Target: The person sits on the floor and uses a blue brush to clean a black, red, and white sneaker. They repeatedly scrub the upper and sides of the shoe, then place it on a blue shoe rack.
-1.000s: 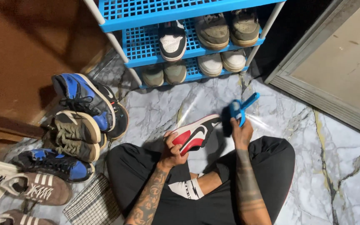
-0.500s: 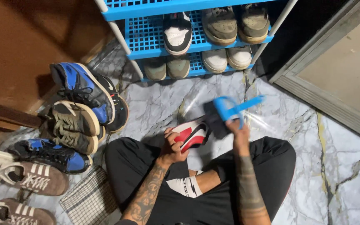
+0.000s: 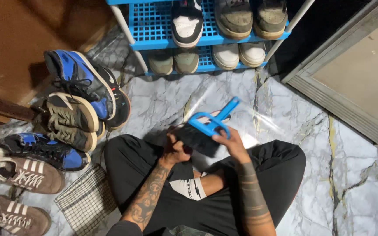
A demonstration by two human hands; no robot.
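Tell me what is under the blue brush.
Under the blue brush, only the sneaker's pale toe shows. The bristles hide the rest, which the left hand seems to hold.

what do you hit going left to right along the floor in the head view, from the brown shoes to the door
brown striped shoes → checked cloth → left hand → blue brush → right hand → metal door frame

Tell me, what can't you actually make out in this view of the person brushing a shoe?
- Shoe in the left hand: almost wholly hidden behind the blue brush and its dark bristles; only a pale tip shows.
- Left hand's grip: fingers covered by the brush head.
- Blue shoe rack: upper shelves cut off by the top edge.
- Brown striped sneakers: cropped by the left and bottom edges.
- Right hand: holds the brush handle; palm side unseen.
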